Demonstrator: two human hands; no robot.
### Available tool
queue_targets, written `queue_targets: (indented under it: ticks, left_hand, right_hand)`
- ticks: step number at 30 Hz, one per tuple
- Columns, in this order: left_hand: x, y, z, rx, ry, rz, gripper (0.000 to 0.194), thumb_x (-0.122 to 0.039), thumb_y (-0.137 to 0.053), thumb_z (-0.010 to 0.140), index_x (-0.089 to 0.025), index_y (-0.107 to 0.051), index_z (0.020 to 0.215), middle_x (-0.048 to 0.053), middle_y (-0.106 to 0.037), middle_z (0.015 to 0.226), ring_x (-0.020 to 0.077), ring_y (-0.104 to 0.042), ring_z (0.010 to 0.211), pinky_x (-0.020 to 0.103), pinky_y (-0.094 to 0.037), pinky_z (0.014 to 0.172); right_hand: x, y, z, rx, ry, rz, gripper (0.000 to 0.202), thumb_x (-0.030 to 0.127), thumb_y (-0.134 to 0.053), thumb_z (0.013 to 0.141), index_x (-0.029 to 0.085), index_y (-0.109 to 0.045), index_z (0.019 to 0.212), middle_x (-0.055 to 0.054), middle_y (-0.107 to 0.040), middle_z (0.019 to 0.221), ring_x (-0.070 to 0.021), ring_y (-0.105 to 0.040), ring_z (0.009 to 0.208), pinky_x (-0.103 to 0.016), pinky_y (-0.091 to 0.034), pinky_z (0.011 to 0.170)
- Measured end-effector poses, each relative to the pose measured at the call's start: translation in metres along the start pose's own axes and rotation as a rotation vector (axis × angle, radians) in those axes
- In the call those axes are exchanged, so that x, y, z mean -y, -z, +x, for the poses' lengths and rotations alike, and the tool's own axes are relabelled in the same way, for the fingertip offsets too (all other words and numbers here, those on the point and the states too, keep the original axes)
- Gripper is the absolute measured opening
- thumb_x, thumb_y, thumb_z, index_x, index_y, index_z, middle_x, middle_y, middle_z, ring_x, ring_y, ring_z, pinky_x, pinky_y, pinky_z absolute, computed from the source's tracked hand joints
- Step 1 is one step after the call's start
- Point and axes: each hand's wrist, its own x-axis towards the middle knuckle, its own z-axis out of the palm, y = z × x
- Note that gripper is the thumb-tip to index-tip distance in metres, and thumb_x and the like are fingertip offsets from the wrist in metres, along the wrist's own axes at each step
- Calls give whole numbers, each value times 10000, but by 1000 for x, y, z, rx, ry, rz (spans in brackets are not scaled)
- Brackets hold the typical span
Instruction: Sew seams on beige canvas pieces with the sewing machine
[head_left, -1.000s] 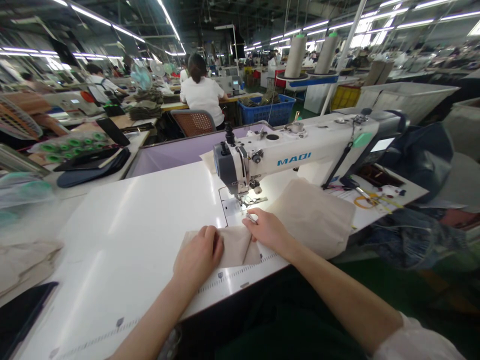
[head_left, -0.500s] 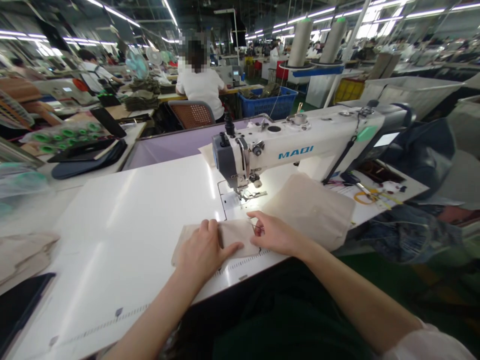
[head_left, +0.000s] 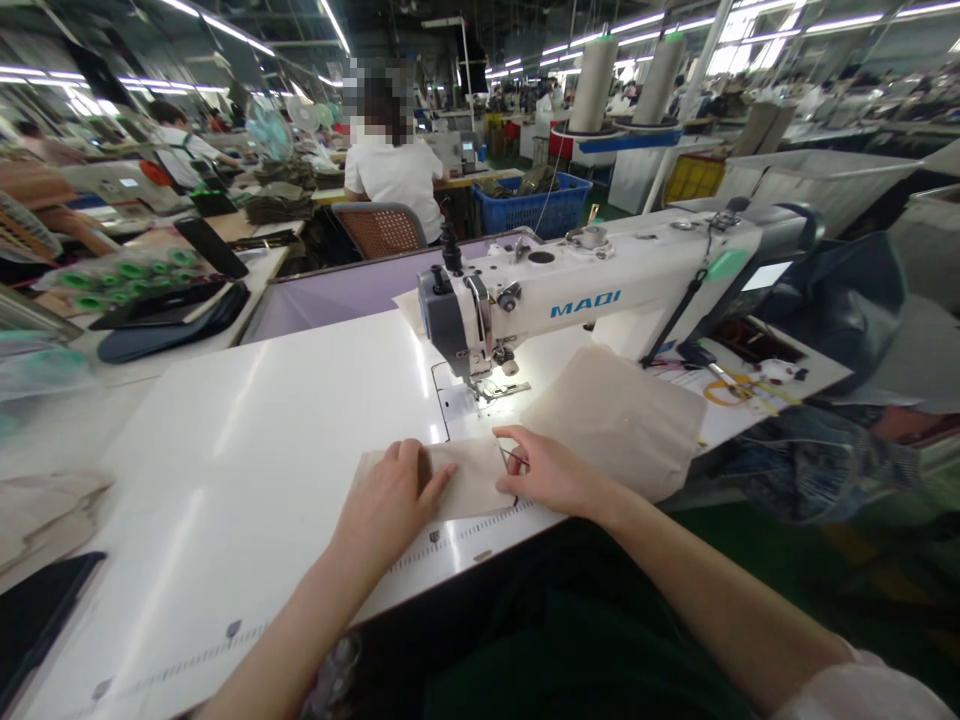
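Observation:
A beige fabric piece (head_left: 474, 465) lies near the front edge of the white sewing table. My left hand (head_left: 391, 490) rests flat on its left part, thumb spread away from the fingers. At the fabric's right end my right hand (head_left: 551, 470) is curled with fingertips pinched around a thin dark tool (head_left: 516, 458); most of it is hidden in the palm, so its kind is unclear. A larger beige fabric panel (head_left: 615, 425) lies just right of and behind that hand. The sewing machine (head_left: 585, 290) stands behind both hands, its lit needle area beyond the fabric.
Scissors with yellow handles (head_left: 727, 390) lie on the table's right end. Folded beige cloth (head_left: 45, 510) sits at the far left. Thread cones (head_left: 592, 85) stand behind the machine. A person in a white shirt (head_left: 394, 175) sits ahead, beside a blue crate (head_left: 532, 208).
My left hand has slid slightly left, its thumb drawn back toward the fingers and higher on the fabric. My right hand stays nearly where it was. The whole view has shifted a little.

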Motion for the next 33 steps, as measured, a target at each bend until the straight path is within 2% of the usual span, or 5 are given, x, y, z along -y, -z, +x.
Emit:
queue_targets:
  ticks: [9,15,20,25,33]
  left_hand:
    - [24,-5,-2,1,82,-107,450,-519,-464,923,-167,-564,1186,140,-648,1110,274,-668,880,385,-529,755]
    - [20,-7,-5,-18,93,-89,395,-479,-428,949,-168,-547,1162,146,-635,1124,281,-669,932,381,-528,782]
    - [24,-8,-4,-63,76,-128,396,-479,-402,949,-164,-556,1134,143,-637,1088,279,-666,895,396,-522,793]
    - [33,-10,-5,-112,52,-223,414,-498,-392,940,-162,-587,1081,107,-632,973,256,-639,827,388,-518,791]
    - [40,-11,-9,-163,-1,-258,455,-529,-443,898,-157,-639,1073,77,-589,946,240,-625,762,420,-525,794]
  right_hand:
    - [5,2,-2,-20,-44,72,801,216,-775,739,199,-444,1468,37,-714,820,-141,-638,665,-239,-448,646]
    - [-1,-2,-5,-36,-158,357,319,346,-673,871,156,-604,1117,5,-740,799,-86,-556,447,-230,-465,556]
    - [-5,-6,0,38,-149,281,173,353,-679,856,182,-656,837,71,-576,460,-120,-586,484,-223,-464,603]
    - [4,-5,1,75,-148,161,198,298,-680,825,195,-617,668,60,-561,446,-117,-573,484,-223,-429,580]
    - [7,-2,-1,91,-113,-5,182,251,-663,805,199,-560,664,65,-556,485,-110,-577,455,-205,-416,521]
